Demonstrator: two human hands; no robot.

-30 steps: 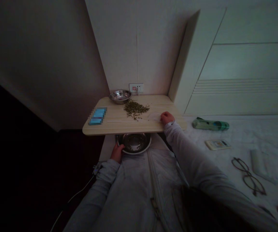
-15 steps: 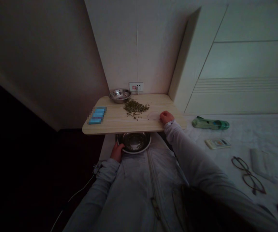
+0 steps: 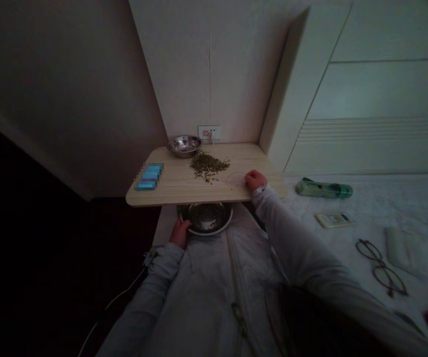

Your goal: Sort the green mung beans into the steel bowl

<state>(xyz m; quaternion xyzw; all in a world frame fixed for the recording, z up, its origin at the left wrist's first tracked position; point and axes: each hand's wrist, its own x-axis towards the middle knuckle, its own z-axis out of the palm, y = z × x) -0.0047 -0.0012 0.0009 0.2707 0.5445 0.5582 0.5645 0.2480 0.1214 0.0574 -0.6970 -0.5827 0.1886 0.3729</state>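
A small wooden table stands against the wall with a pile of small green bits on it. My left hand grips the rim of a steel bowl held under the table's front edge, with some green bits in it. My right hand rests curled on the table beside a faint clear round lid-like thing, right of the pile. What its fingers hold, if anything, is hidden. A second steel bowl sits at the back of the table.
A blurred blue flat object lies on the table's left. On the white bed to the right lie a green bottle-like item, a small card-like pack, glasses and a pale case. A wall socket is behind the table.
The view has shifted slightly; both hands stay where they were.
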